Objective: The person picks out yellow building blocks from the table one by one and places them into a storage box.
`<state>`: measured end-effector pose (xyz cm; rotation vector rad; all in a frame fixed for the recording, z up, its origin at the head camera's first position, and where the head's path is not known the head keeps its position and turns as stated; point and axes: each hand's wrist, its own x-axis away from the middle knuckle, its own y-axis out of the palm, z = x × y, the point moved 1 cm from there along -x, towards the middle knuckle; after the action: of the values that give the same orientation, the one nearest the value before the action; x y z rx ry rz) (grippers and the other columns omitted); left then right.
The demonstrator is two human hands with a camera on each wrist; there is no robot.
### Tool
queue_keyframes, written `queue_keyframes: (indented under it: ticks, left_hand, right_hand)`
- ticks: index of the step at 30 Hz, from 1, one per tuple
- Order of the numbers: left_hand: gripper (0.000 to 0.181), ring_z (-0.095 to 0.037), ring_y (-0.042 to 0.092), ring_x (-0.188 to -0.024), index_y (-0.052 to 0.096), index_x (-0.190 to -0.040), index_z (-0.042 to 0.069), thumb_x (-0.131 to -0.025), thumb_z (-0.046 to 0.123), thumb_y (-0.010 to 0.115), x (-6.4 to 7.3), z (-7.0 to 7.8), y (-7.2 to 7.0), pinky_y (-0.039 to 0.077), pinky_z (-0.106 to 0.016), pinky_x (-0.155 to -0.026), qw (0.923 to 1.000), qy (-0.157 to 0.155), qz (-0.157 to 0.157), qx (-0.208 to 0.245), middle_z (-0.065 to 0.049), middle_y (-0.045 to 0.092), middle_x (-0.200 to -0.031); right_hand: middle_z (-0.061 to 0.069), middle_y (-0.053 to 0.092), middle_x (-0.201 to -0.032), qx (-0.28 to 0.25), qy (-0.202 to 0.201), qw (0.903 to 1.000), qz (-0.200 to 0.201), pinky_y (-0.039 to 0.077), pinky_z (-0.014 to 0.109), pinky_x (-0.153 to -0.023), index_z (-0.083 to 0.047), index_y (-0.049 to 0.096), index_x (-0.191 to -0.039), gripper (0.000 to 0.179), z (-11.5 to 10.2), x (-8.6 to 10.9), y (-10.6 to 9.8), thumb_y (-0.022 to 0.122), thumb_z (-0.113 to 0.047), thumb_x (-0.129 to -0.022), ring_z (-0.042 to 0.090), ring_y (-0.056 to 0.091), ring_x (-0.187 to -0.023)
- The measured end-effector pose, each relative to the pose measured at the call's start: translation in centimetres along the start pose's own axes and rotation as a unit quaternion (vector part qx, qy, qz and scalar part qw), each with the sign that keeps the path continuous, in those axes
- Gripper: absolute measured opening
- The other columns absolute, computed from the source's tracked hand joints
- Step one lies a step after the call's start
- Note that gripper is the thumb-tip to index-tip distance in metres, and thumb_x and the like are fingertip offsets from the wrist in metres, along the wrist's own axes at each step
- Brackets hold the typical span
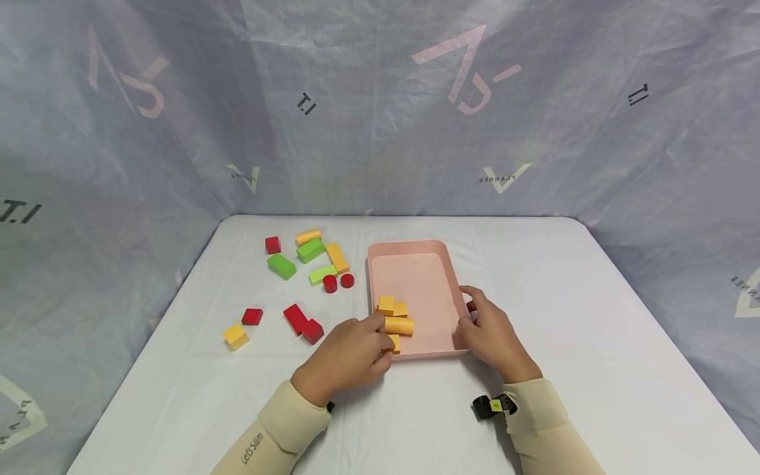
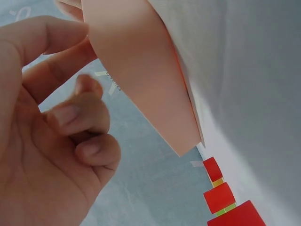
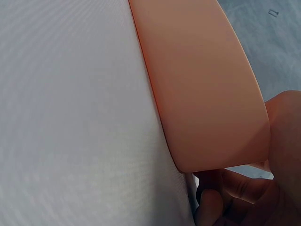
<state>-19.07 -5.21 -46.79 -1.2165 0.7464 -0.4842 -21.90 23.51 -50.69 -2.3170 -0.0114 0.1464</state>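
Observation:
A shallow pink tray [image 1: 415,274] lies on the white table. Inside its near left part are a yellow cylinder [image 1: 399,326], two yellow blocks [image 1: 386,305] behind it and another yellow block [image 1: 395,343] in front. My left hand [image 1: 350,353] reaches over the near left corner, its fingertips right at the cylinder and front block. The tray wall [image 2: 136,70] hides those fingertips in the left wrist view, so I cannot tell whether they pinch a block. My right hand [image 1: 489,333] holds the tray's right side, thumb over the rim and other fingers low outside the wall [image 3: 207,94].
Left of the tray lie green blocks [image 1: 282,266], red discs [image 1: 330,284], a yellow bar [image 1: 337,257] and another yellow cylinder [image 1: 308,237]. Nearer are red blocks [image 1: 295,319] and a yellow cube [image 1: 235,336]. A grey printed curtain [image 1: 368,132] hangs behind the table.

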Motion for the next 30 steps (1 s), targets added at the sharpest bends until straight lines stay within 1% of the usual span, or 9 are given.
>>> queue_keyframes:
  ticks: [6, 9, 12, 14, 17, 19, 22, 27, 30]
  left_hand:
    - [0.013, -0.004, 0.048, -0.063, 0.078, -0.084, 0.024, -0.093, 0.023, 0.069, 0.0, -0.07, 0.27, 0.042, -0.021, -0.058, 0.9994, -0.016, -0.023, 0.022, 0.011, 0.056, -0.075]
    - [0.015, -0.003, 0.048, -0.061, 0.076, -0.082, 0.024, -0.095, 0.024, 0.068, -0.04, -0.12, 0.4, 0.042, -0.022, -0.058, 0.9989, -0.018, -0.034, 0.027, 0.014, 0.054, -0.067]
    - [0.02, -0.004, 0.047, -0.057, 0.074, -0.077, 0.024, -0.096, 0.024, 0.067, -0.05, -0.11, 0.42, 0.041, -0.022, -0.056, 0.999, -0.013, -0.038, 0.022, 0.014, 0.05, -0.06]
    - [0.017, -0.004, 0.046, -0.056, 0.075, -0.08, 0.024, -0.095, 0.024, 0.067, -0.03, -0.11, 0.38, 0.04, -0.022, -0.055, 0.9991, -0.015, -0.035, 0.019, 0.014, 0.05, -0.059]
    - [0.013, -0.005, 0.045, -0.055, 0.079, -0.09, 0.023, -0.094, 0.023, 0.067, 0.02, -0.13, 0.27, 0.039, -0.022, -0.053, 0.9992, -0.019, -0.033, 0.01, 0.013, 0.053, -0.061]
    - [0.015, -0.005, 0.044, -0.055, 0.081, -0.099, 0.024, -0.093, 0.023, 0.067, 0.04, -0.14, 0.22, 0.038, -0.021, -0.052, 0.9992, -0.022, -0.032, 0.007, 0.012, 0.056, -0.063]
    - [0.018, -0.006, 0.043, -0.055, 0.082, -0.103, 0.024, -0.093, 0.023, 0.067, 0.06, -0.13, 0.17, 0.037, -0.021, -0.051, 0.9992, -0.02, -0.033, 0.003, 0.011, 0.057, -0.064]
    - [0.014, -0.006, 0.044, -0.056, 0.081, -0.099, 0.024, -0.094, 0.023, 0.067, 0.02, -0.21, 0.12, 0.037, -0.022, -0.052, 0.9993, -0.016, -0.035, -0.002, 0.011, 0.057, -0.065]
    - [0.01, -0.006, 0.044, -0.055, 0.077, -0.089, 0.023, -0.094, 0.023, 0.068, 0.05, -0.32, -0.08, 0.037, -0.023, -0.052, 0.9993, -0.012, -0.035, -0.004, 0.01, 0.054, -0.062]
  right_hand:
    - [0.008, 0.067, -0.112, 0.004, -0.002, 1.0, 0.001, 0.05, 0.034, -0.073, -0.014, 0.042, -0.154, 0.059, 0.09, -0.09, 0.08, 0.05, -0.011, -0.095, 0.017, 0.063, -0.082]
    - [0.008, 0.067, -0.112, 0.005, -0.001, 1.0, 0.0, 0.05, 0.034, -0.072, -0.014, 0.041, -0.154, 0.059, 0.16, -0.08, 0.12, 0.049, -0.011, -0.096, 0.017, 0.063, -0.082]
    - [0.008, 0.067, -0.112, 0.004, 0.0, 1.0, -0.002, 0.05, 0.034, -0.072, -0.014, 0.041, -0.154, 0.059, 0.19, -0.05, 0.14, 0.049, -0.011, -0.096, 0.017, 0.063, -0.081]
    - [0.008, 0.067, -0.112, 0.004, 0.0, 1.0, -0.002, 0.05, 0.034, -0.073, -0.015, 0.041, -0.155, 0.06, 0.2, -0.04, 0.15, 0.049, -0.011, -0.096, 0.017, 0.063, -0.082]
    - [0.008, 0.067, -0.112, 0.004, -0.001, 1.0, -0.003, 0.05, 0.034, -0.072, -0.014, 0.041, -0.155, 0.061, 0.21, -0.08, 0.17, 0.05, -0.012, -0.095, 0.017, 0.063, -0.081]
    - [0.008, 0.067, -0.112, 0.004, -0.001, 1.0, -0.002, 0.05, 0.034, -0.072, -0.014, 0.041, -0.155, 0.061, 0.24, -0.1, 0.18, 0.05, -0.012, -0.095, 0.016, 0.063, -0.081]
    - [0.009, 0.067, -0.112, 0.002, -0.002, 1.0, -0.002, 0.051, 0.034, -0.071, -0.014, 0.041, -0.155, 0.06, 0.24, -0.14, 0.17, 0.049, -0.011, -0.095, 0.017, 0.063, -0.08]
    - [0.009, 0.067, -0.111, -0.001, -0.001, 1.0, -0.001, 0.051, 0.034, -0.07, -0.014, 0.041, -0.155, 0.059, 0.22, -0.12, 0.15, 0.048, -0.011, -0.096, 0.017, 0.063, -0.079]
    - [0.009, 0.067, -0.112, -0.002, 0.003, 1.0, -0.001, 0.05, 0.034, -0.07, -0.014, 0.041, -0.155, 0.059, 0.22, -0.08, 0.17, 0.048, -0.012, -0.096, 0.017, 0.063, -0.08]
